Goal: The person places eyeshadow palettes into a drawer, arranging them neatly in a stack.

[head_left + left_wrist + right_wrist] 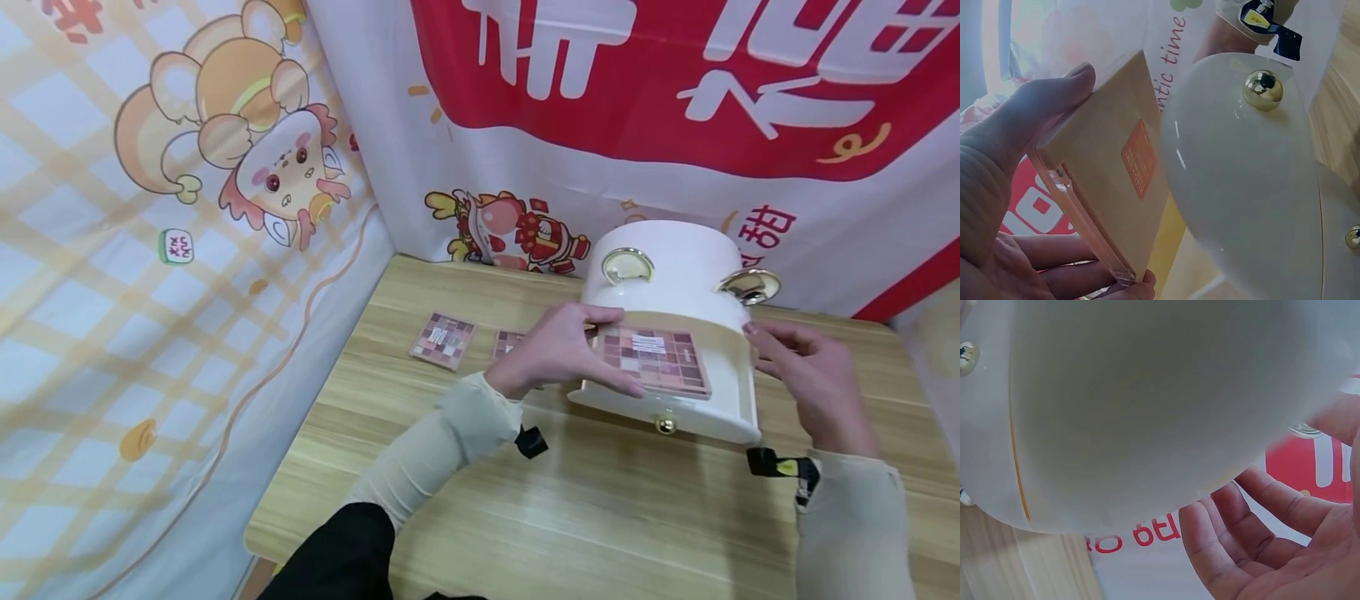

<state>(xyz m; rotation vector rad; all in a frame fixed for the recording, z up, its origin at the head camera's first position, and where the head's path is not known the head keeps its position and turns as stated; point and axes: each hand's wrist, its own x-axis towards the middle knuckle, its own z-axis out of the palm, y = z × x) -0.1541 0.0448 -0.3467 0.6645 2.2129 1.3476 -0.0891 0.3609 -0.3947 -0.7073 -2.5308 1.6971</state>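
My left hand (567,347) grips an eyeshadow palette (662,363) by its edges, level over the open drawer (718,419) of a white round cosmetic box (675,265). The left wrist view shows the palette's tan back (1116,178) held between the thumb and fingers of my left hand (1004,187), beside the drawer front (1247,187) and its gold knob (1263,89). My right hand (806,377) hovers by the drawer's right side with relaxed fingers and holds nothing. In the right wrist view my right hand (1272,550) lies open just under the box's white wall (1160,406).
Two more palettes (442,340) (508,342) lie on the wooden table (600,508) left of the box. Printed cloth backdrops hang close behind and on the left. The box top carries two gold handles (627,265).
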